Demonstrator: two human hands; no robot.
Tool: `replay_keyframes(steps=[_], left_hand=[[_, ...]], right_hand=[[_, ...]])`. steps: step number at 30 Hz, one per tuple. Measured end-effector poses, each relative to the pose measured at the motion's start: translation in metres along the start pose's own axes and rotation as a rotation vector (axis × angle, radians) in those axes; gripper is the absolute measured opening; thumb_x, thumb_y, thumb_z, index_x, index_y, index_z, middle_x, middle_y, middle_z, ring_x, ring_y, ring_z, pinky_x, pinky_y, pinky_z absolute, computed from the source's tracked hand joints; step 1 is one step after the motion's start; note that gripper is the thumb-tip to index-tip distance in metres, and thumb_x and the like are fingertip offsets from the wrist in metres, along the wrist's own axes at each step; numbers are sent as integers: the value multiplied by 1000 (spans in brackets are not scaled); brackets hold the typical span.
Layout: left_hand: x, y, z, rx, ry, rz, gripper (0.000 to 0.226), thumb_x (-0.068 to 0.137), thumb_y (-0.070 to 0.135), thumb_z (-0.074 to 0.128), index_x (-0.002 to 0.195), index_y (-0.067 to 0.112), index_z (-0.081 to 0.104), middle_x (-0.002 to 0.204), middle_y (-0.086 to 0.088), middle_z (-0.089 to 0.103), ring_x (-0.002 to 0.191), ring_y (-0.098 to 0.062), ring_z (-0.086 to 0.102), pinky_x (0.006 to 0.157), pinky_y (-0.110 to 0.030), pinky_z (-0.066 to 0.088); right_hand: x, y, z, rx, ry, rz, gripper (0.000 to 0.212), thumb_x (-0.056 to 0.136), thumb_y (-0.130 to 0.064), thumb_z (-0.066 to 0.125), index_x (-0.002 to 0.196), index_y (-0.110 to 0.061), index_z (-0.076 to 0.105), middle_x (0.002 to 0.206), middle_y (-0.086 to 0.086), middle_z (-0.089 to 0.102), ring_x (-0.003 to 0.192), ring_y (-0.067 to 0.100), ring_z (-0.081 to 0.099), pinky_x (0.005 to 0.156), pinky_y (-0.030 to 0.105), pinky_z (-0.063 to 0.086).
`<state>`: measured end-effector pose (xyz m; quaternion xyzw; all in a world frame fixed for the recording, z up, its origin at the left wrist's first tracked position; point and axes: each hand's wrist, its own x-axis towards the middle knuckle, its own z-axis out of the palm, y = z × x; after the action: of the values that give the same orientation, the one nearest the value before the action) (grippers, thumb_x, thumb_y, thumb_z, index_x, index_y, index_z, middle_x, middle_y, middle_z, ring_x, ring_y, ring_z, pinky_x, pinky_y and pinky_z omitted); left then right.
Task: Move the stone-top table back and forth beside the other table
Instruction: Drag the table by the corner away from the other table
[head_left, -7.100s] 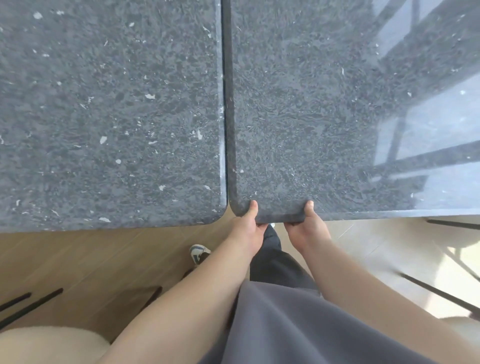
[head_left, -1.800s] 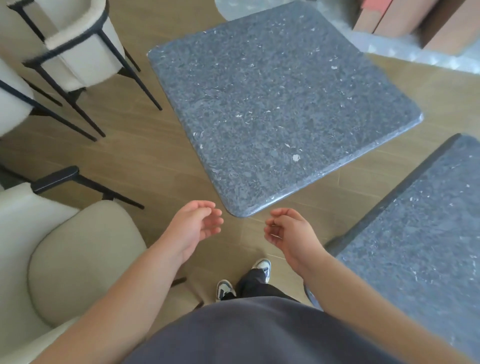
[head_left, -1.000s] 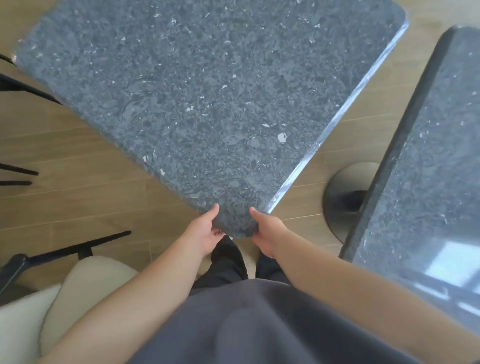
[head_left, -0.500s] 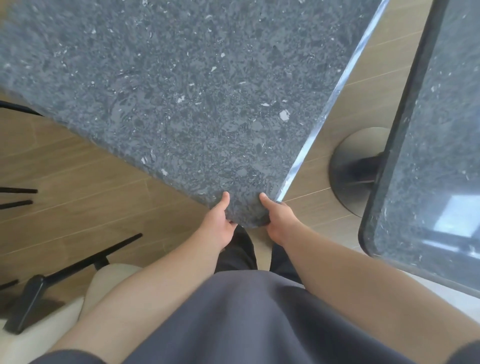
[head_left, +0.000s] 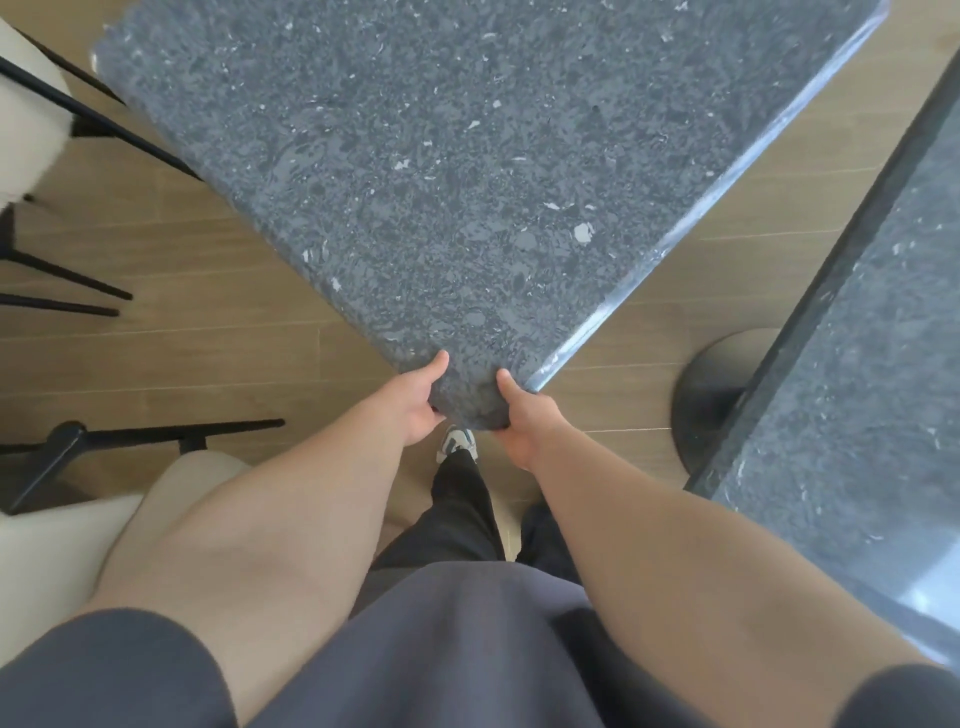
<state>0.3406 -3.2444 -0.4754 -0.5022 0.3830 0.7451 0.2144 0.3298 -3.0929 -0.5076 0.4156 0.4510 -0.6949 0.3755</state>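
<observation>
We grip the near corner of the stone-top table (head_left: 457, 171) with both hands, the left hand (head_left: 415, 402) clamped on the edge at 9 o'clock of the corner and the right hand (head_left: 524, 415) on the edge at 3 o'clock, thumbs on top and fingers curled out of sight beneath. The slab sits turned at an angle, filling the view from 10 to 1 o'clock, its bright edge apart from the other table (head_left: 852, 364), which runs along 3 to 4 o'clock on a round base (head_left: 711, 395). The risks, as we judge them: a push toward 3 o'clock could knock stone against stone and chip an edge, or catch the hidden foot on that base. A pull toward 6 o'clock brings the corner at our shoe (head_left: 457, 444) and legs. At 9 to 10 o'clock a chair (head_left: 31, 124) stands just beside the far edge, and another chair (head_left: 78, 519) at 8 o'clock crowds our left arm, so a swing that way may strike them. Holding only the corner, we judge the heavy surface may twist rather than slide straight.
</observation>
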Motion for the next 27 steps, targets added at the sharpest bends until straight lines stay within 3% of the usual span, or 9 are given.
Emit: replay_keyframes(steps=[3,5,8,10,12,15,16,21,27], left_hand=[[0,-3,2,10,10,13,39,101,28,62,137,12,58,131,-6,68,118,-22,65,80,-37,57],[0,-6,5,4,13,15,39,102,29,60,136,12,58,132,-5,68,116,-20,65,81,-36,57],[-1,-15,15,-6,-2,16,40,102,29,60,138,11,57,134,-7,67,122,-23,63,98,-40,54],[-2,-23,25,-24,2,4,42,102,29,60,139,9,56,135,-8,66,125,-24,62,107,-43,49],[-4,-32,39,-43,7,0,43,101,29,61,139,10,55,136,-8,65,125,-24,62,109,-44,48],[-2,-46,62,-68,7,-1,43,101,28,63,140,11,54,136,-8,65,124,-25,62,107,-45,50],[-1,-51,68,-74,7,-7,43,100,28,63,140,12,54,135,-8,65,122,-25,63,104,-45,51],[-3,-63,88,-108,22,-19,34,99,27,65,131,15,57,122,-4,69,108,-21,66,82,-40,57],[-2,-63,94,-123,54,-37,16,99,26,66,111,16,62,109,-3,72,100,-19,68,79,-39,58]], right_hand=[[2,1,-6,-34,-23,10,32,94,-30,71,118,-11,60,117,6,70,104,28,69,97,48,56],[3,1,-13,-31,-37,15,22,94,-29,70,106,-12,62,112,5,71,92,24,72,86,42,60],[1,-4,-26,-8,-51,20,16,96,-26,68,104,-13,62,97,1,72,70,16,76,62,33,60],[-3,-12,-38,1,-56,27,17,96,-25,67,108,-13,62,98,0,72,71,14,76,59,30,60],[-6,-21,-51,-1,-55,18,22,97,-25,66,114,-12,62,106,1,72,83,16,75,67,33,62],[-10,-36,-73,-7,-41,7,37,98,-23,64,131,-7,57,124,6,68,108,24,68,99,43,55],[-10,-40,-80,-9,-39,4,40,99,-23,63,134,-6,56,127,7,67,111,25,67,103,45,52],[-16,-54,-100,-5,-48,10,40,100,-21,61,135,-5,55,124,7,68,105,23,68,87,38,58],[-15,-58,-105,-22,-71,19,45,101,-21,60,141,-3,50,137,11,62,121,29,62,104,47,51]])
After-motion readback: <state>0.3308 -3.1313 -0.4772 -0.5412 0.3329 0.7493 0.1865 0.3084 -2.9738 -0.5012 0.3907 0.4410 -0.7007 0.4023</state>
